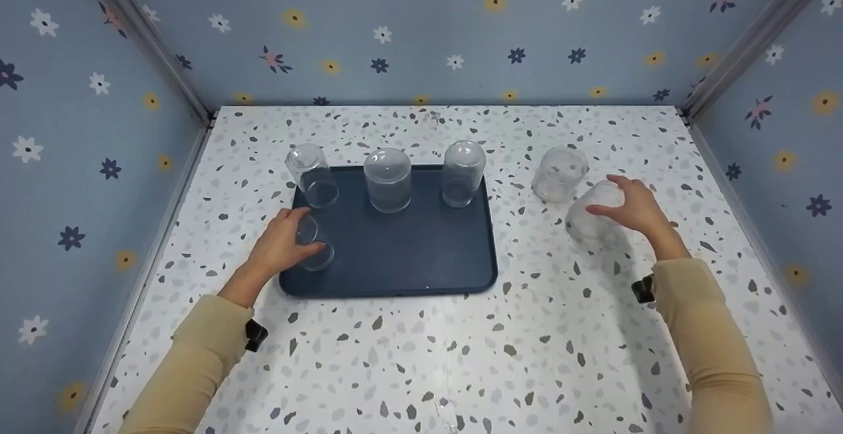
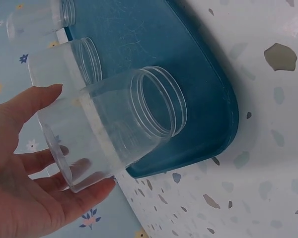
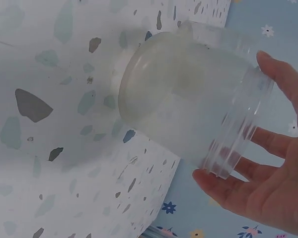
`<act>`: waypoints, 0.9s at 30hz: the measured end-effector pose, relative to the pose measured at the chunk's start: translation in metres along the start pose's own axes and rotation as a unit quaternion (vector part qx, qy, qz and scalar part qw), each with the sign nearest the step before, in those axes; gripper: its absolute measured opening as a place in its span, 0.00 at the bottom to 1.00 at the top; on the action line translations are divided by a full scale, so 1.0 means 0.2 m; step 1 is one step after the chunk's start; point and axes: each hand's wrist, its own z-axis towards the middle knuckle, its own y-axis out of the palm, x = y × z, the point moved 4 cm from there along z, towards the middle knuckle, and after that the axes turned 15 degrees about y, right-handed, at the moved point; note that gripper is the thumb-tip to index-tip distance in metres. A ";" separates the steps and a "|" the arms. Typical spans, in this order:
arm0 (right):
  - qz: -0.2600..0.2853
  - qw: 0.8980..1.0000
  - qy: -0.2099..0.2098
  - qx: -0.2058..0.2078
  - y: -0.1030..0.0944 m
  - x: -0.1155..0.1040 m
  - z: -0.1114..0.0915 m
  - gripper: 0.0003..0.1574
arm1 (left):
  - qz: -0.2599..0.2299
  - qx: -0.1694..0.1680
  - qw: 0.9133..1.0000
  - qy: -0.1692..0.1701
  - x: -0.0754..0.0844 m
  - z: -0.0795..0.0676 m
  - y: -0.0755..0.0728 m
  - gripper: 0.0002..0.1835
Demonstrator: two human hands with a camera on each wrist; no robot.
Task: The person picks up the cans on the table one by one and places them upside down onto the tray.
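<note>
My left hand point(image 1: 280, 244) holds a clear plastic jar point(image 2: 111, 126) around its base end. That jar is mouth-down, its threaded rim over the front left part of the dark blue tray point(image 1: 408, 256). On the right, my right hand point(image 1: 637, 210) grips another clear jar point(image 3: 188, 99) by its threaded neck, thumb on one side and fingers on the other. The base of this jar faces the speckled table. Three more upside-down jars stand in a row along the tray's back edge: a left one point(image 1: 313, 177), a middle one point(image 1: 388, 184) and a right one point(image 1: 463, 174).
Right of the tray stands another clear jar point(image 1: 560, 174), close behind the one in my right hand. White speckled table point(image 1: 421, 368) surrounds the tray. Flowered blue panels point(image 1: 421, 32) enclose the back and both sides.
</note>
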 end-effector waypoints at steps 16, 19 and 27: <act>0.055 0.998 -0.022 0.016 -0.02 -0.07 -0.09 0.54 | -0.008 0.008 1.000 -0.016 0.04 0.03 -0.05 0.46; 0.066 0.997 -0.025 0.022 -0.01 -0.09 -0.11 0.53 | 0.002 0.014 1.000 -0.019 0.05 0.03 -0.06 0.45; 0.097 0.994 -0.046 0.037 0.02 -0.16 -0.15 0.52 | 0.012 0.041 0.999 -0.020 0.09 0.06 -0.07 0.41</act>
